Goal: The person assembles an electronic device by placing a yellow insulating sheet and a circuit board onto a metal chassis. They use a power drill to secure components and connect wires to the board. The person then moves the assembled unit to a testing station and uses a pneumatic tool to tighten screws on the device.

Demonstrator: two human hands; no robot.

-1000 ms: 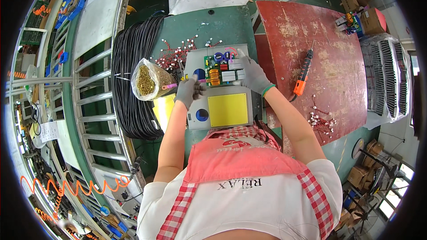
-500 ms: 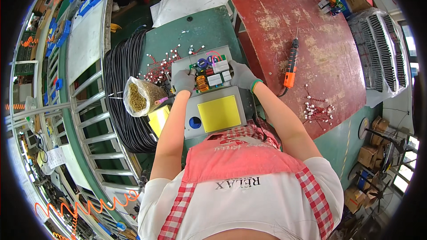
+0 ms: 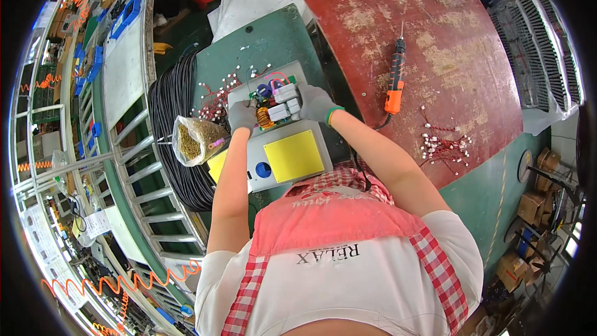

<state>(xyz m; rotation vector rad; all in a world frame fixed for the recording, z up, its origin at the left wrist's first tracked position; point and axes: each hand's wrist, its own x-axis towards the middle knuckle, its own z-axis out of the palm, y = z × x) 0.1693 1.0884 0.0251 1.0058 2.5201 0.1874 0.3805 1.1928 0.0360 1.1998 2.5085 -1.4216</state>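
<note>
A: Where are the fingers?

B: The left hand, in a grey glove, has its fingers at the left edge of the circuit board. The right hand, gloved also, has its fingers at the right edge, beside the pale blocks.

A: Are they clamped?

B: I cannot tell for either of the 2 hands; the fingertips are partly hidden.

A: And the board?

B: It is between the 2 hands, above grey metal. Its copper-coloured coil is near the left hand. Closer to the body lies 1 yellow sheet.

A: What is farther out?

B: To the left, an open plastic bag of small golden pieces, then a thick bundle of black cable. Red wires are scattered on the green table. To the right, on the worn red table, lies 1 orange and black screwdriver.
</note>
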